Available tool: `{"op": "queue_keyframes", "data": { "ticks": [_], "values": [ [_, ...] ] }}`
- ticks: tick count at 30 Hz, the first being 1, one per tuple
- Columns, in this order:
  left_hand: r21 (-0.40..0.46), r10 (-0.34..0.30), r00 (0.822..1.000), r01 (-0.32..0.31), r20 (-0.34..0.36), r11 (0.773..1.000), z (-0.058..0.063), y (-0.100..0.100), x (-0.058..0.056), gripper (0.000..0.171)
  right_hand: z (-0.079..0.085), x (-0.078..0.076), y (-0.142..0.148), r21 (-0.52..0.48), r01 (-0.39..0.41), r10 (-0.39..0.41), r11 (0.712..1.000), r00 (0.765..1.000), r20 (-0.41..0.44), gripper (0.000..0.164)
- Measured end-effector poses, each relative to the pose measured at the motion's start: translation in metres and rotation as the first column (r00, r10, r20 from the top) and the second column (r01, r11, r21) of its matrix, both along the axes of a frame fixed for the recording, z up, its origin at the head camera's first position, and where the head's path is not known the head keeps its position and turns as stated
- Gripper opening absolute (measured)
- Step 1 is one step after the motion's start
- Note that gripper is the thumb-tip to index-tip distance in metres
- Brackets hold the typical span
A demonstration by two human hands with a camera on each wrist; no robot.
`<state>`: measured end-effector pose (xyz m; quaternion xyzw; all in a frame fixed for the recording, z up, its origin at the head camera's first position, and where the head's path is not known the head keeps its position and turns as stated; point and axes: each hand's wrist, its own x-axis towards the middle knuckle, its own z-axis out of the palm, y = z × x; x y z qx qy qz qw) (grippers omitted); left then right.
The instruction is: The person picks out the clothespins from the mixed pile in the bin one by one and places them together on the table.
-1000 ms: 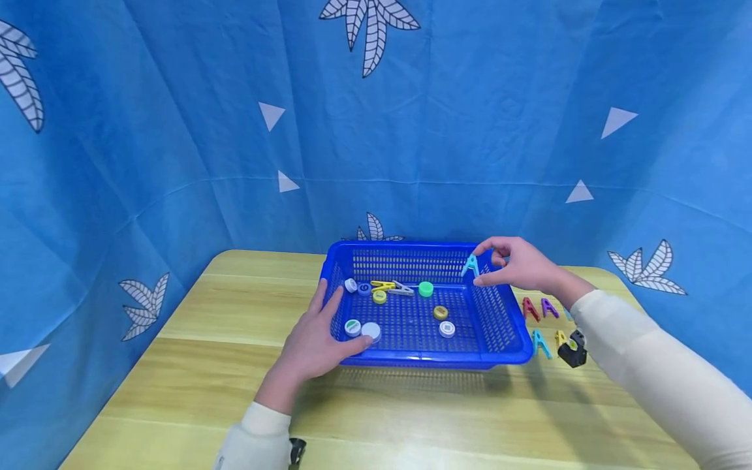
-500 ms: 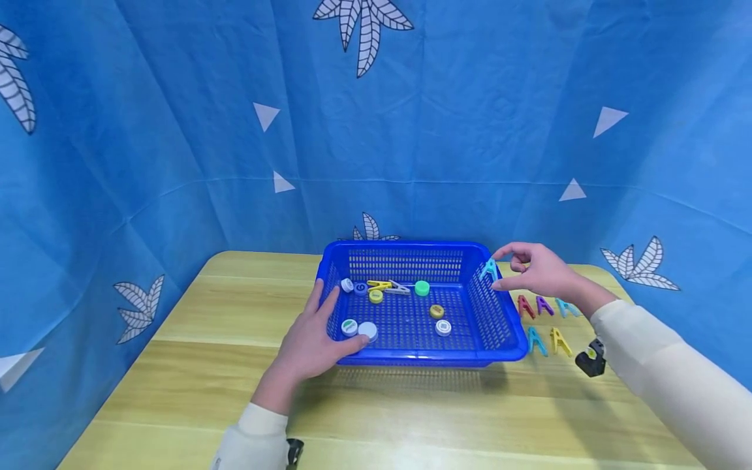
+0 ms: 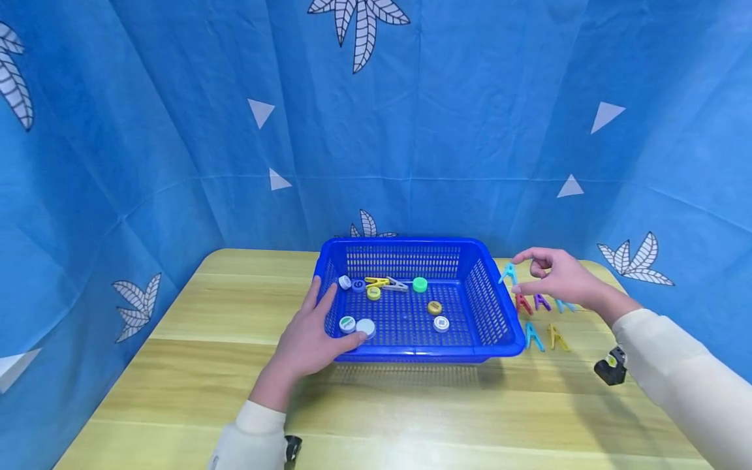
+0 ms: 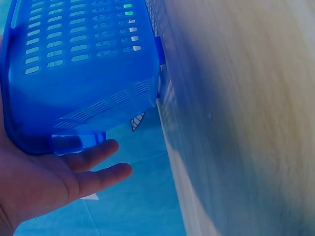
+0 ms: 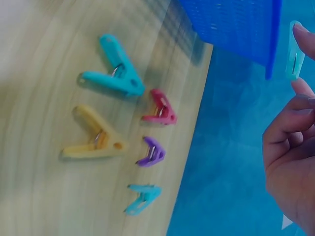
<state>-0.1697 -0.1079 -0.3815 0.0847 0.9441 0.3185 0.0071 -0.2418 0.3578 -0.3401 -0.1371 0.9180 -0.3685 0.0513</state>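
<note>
My right hand [image 3: 566, 279] pinches a light blue clothespin [image 3: 508, 273] between thumb and index finger, just outside the basket's right rim. Its side faces the right wrist view, with a fingertip at each end. My left hand [image 3: 310, 339] rests on the near left corner of the blue plastic basket [image 3: 411, 354], fingers spread along the left rim and thumb over the front rim. In the left wrist view, two of its fingers [image 4: 106, 178] stretch out straight below the basket wall. Inside lie a yellow clothespin [image 3: 377, 282], a grey clothespin [image 3: 397, 285] and several bottle caps [image 3: 420, 284].
Right of the basket on the wooden table [image 3: 194, 365] lie a red clothespin [image 3: 523, 304], a purple one [image 5: 151, 152], a yellow one [image 5: 93, 137] and two light blue clothespins, the larger clothespin [image 5: 118, 69] nearer the basket. A blue curtain [image 3: 470, 130] hangs behind.
My right hand has carried the light blue clothespin rightward from over the basket's inside to beyond its right rim. The left hand keeps its place at the corner.
</note>
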Motion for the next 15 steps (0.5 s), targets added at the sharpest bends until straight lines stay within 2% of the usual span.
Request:
{"op": "queue_keyframes", "data": {
  "ticks": [5,15],
  "values": [
    [-0.013,-0.007,1.0,0.007,0.0,1.0,0.001,0.001,0.0,0.115,-0.007,0.009,0.014,0.015,0.019,-0.019,1.0,1.0,-0.001,0.055],
    [-0.016,0.001,1.0,-0.001,0.006,1.0,-0.001,0.001,0.0,0.117,-0.018,0.021,0.034,-0.057,0.001,0.0,0.998,1.0,0.022,0.053]
  ]
}}
